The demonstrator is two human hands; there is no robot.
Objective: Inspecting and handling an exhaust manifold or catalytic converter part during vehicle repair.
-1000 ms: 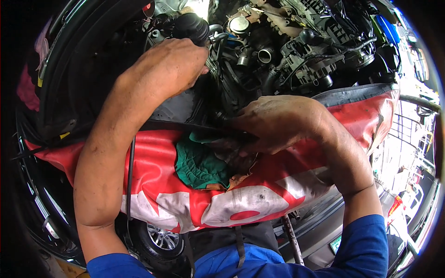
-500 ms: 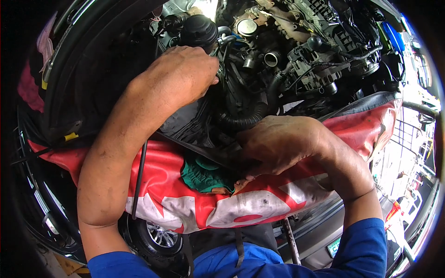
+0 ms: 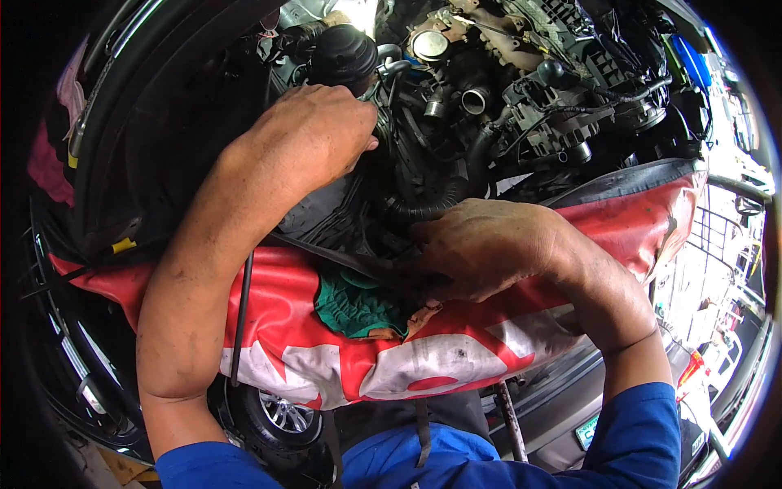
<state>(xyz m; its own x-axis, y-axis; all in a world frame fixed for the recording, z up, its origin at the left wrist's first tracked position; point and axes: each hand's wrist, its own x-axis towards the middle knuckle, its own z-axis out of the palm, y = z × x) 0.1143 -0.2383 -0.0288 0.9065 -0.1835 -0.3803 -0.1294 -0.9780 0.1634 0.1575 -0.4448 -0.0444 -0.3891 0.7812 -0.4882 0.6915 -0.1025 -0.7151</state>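
My left hand reaches into the engine bay, just below a round black cap. Its fingers are curled downward with the thumb tucked in; whatever they grip is hidden beneath the hand. At the front edge of the bay is my right hand, bent at the wrist, its fingers curled in deep shadow beside the dark trim strip. I cannot make out what lies in them. A crumpled green cloth lies just left of these fingers, on a red and white cover draped over the car's edge.
A ribbed black hose runs between my hands. Farther back are an open metal pipe end, a round silvery cap and engine parts. A thin black rod stands by my left forearm. A car wheel shows below the cover.
The whole view has shifted slightly. My left hand stays below the black cap and my right hand at the bay's edge, both nearly still.
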